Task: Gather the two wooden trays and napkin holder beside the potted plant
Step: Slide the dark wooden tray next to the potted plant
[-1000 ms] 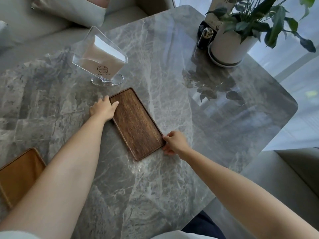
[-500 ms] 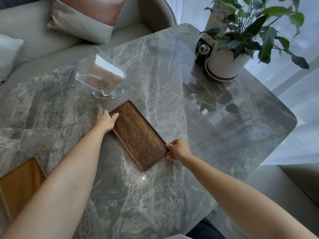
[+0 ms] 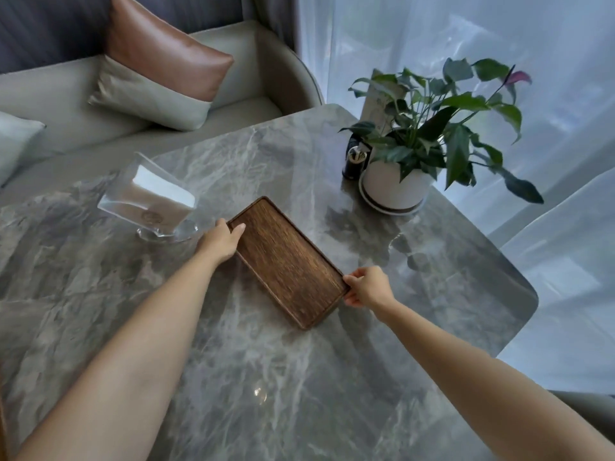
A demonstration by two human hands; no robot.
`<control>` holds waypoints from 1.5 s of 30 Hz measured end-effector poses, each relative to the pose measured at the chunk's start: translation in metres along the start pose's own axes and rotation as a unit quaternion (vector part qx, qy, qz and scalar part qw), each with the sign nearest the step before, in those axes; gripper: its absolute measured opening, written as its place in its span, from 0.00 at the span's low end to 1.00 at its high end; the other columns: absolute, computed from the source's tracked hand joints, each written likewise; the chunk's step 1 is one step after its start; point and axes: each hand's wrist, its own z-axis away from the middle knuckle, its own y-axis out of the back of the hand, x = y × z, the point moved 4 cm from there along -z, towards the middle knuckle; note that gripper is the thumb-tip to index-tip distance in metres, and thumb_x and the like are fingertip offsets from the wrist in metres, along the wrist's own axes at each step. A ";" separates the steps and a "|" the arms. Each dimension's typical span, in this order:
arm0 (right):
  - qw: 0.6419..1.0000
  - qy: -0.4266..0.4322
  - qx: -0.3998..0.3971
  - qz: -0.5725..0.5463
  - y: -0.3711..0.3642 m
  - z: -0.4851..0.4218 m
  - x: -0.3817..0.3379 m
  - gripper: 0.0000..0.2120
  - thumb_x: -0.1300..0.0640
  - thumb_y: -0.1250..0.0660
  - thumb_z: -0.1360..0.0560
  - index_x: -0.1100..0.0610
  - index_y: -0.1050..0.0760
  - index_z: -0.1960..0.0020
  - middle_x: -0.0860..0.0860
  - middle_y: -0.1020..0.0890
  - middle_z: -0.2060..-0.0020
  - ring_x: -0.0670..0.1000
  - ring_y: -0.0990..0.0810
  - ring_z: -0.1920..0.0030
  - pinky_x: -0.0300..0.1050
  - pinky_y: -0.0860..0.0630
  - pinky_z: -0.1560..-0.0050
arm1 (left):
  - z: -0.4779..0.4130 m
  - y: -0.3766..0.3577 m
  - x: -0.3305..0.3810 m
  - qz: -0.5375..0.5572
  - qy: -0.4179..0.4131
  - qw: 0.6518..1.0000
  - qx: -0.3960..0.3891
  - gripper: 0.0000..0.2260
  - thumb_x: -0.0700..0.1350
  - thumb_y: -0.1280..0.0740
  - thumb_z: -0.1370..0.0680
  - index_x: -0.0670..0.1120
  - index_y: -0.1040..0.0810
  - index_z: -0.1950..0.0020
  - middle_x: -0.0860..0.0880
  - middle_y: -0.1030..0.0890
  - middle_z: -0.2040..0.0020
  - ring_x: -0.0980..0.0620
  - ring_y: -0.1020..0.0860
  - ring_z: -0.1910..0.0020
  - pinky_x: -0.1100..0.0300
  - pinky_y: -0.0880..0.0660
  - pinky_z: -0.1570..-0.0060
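Note:
A dark wooden tray [image 3: 286,261] lies diagonally in the middle of the grey marble table [image 3: 233,377]. My left hand [image 3: 219,241] grips its far left short end, thumb over the rim. My right hand [image 3: 367,287] grips the near right end. A clear napkin holder [image 3: 149,197] with white napkins stands left of the tray, close to my left hand. The potted plant [image 3: 422,144] in a white pot stands at the table's far right corner. Only a thin sliver of the lighter wooden tray [image 3: 2,414] shows at the left frame edge.
A small dark toothpick holder [image 3: 354,161] and a menu card [image 3: 379,104] stand just left of the pot. A sofa with a brown and grey cushion [image 3: 159,71] runs behind the table. The table's rounded right edge [image 3: 525,311] drops off toward white curtains.
The view has tilted up and the light tray has slid almost out of frame. Both hands have kept hold of the dark tray, which now lies nearer the plant.

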 end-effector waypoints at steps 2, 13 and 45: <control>1.000 0.001 0.012 0.006 0.022 -0.013 0.002 0.13 0.61 0.37 0.24 0.59 0.27 0.67 0.55 0.23 0.77 0.44 0.25 0.84 0.36 0.24 0.80 | -0.005 -0.011 0.023 -0.005 -0.003 1.000 -0.008 0.26 0.56 0.46 0.21 0.36 0.36 0.33 0.33 0.29 0.34 0.35 0.30 0.36 0.46 0.32 0.38; 0.998 -0.043 0.041 -0.004 0.091 -0.068 0.025 0.08 0.63 0.39 0.23 0.65 0.25 0.58 0.56 0.22 0.75 0.49 0.23 0.78 0.43 0.23 0.73 | -0.051 -0.067 0.118 -0.033 -0.036 0.998 -0.045 0.25 0.56 0.47 0.20 0.37 0.35 0.34 0.33 0.28 0.34 0.34 0.30 0.36 0.47 0.32 0.38; 0.976 0.037 0.115 0.184 0.105 -0.087 0.001 0.17 0.54 0.42 0.22 0.62 0.33 0.37 0.61 0.22 0.43 0.61 0.24 0.44 0.48 0.30 0.52 | -0.061 -0.072 0.141 -0.074 -0.115 0.990 0.030 0.22 0.53 0.45 0.21 0.40 0.37 0.32 0.33 0.34 0.33 0.35 0.36 0.33 0.42 0.36 0.35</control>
